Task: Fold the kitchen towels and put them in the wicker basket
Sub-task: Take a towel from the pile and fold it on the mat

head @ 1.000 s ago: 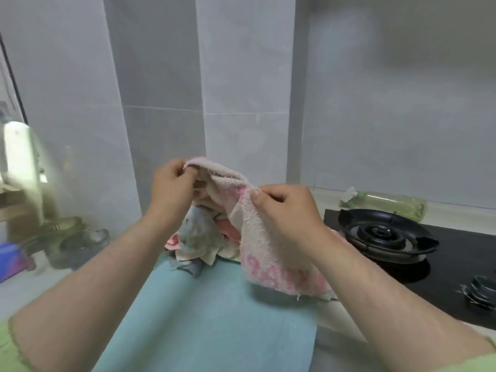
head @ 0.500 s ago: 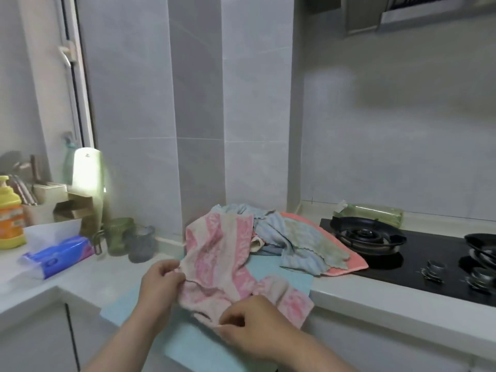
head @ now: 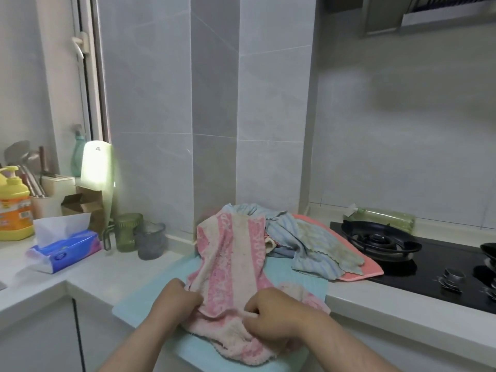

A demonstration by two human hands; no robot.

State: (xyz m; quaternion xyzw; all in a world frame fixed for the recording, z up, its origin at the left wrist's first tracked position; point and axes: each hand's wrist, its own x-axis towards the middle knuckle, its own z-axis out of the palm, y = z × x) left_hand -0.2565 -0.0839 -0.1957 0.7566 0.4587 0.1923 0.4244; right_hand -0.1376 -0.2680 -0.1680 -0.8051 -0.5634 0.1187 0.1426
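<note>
nubby pink terry towel [head: 236,267], glossy black glass hob [head: 429,267], smooth grey tiles [head: 214,103].

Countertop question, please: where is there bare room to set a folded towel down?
Bare counter lies between the tissue pack and the blue mat, and along the front edge before the hob. The mat holds the pink towel; the towel pile crowds the corner.
</note>
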